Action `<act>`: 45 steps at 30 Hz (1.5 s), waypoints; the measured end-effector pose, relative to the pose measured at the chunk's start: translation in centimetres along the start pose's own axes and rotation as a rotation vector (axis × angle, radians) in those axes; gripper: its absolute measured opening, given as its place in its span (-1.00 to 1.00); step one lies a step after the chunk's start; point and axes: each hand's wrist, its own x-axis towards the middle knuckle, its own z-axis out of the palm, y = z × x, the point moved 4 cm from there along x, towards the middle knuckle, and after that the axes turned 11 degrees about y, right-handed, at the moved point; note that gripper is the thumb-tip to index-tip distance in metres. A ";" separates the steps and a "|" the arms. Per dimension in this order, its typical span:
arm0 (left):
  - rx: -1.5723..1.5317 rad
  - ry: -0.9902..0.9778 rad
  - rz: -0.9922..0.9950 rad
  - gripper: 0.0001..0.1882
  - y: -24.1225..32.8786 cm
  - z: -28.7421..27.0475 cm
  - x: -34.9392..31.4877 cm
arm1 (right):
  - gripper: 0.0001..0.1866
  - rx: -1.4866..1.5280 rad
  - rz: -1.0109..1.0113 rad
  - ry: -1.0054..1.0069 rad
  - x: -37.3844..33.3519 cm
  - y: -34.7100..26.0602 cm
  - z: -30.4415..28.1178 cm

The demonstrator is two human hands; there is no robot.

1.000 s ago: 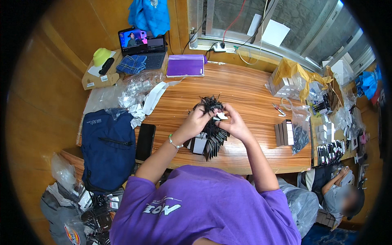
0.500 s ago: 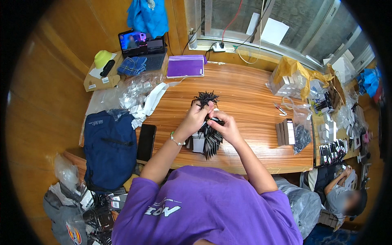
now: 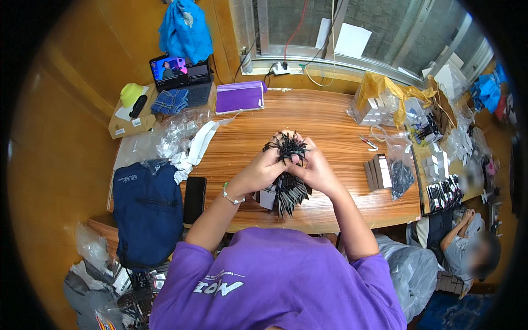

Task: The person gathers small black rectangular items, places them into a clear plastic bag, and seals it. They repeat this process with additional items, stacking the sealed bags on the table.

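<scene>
Small packing workshop: wooden table point(image 3: 330, 118) crowded with boxes point(image 3: 379, 171).

We see a wooden table point(image 3: 330, 118). Around the phone point(image 3: 194, 199) on it: a bag point(image 3: 147, 212) just left, a purple folder point(image 3: 240, 98) beyond, small boxes point(image 3: 378, 172) far right.

Wooden table point(image 3: 330, 118) runs under the window. Far left corner: open laptop point(image 3: 181, 77) with lit screen, folded plaid cloth point(image 3: 169, 101) on its keyboard, purple folder point(image 3: 240, 97) just beside it. Cardboard box point(image 3: 125, 124) left of that, yellow cap point(image 3: 131, 93) on top. Crumpled clear plastic bags point(image 3: 176, 132) near the table's left end, navy backpack point(image 3: 147, 212) below them, black phone point(image 3: 194, 199) flat at the near edge. Blue cloth point(image 3: 186, 30) hangs on the wall. White power strip point(image 3: 281, 69) on the sill. Right side: small dark boxes point(image 3: 378, 171), yellow bag point(image 3: 385, 91).
</scene>
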 end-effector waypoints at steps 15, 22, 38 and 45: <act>-0.205 -0.062 0.104 -0.03 -6.9 2.5 0.6 | -0.85 -0.249 0.120 0.394 -3.0 -4.6 -8.9; -0.990 -0.440 -0.402 -0.10 -10.6 10.7 1.4 | -0.96 -0.092 0.384 0.241 -3.4 -4.7 -10.0; -1.136 -0.798 -0.711 -0.21 -13.1 14.3 -0.5 | -0.90 0.134 0.451 0.412 -5.3 -6.1 -11.3; -0.214 0.060 -0.044 -0.43 -9.7 3.7 4.7 | -0.91 0.102 0.358 0.375 -5.1 -5.4 -10.3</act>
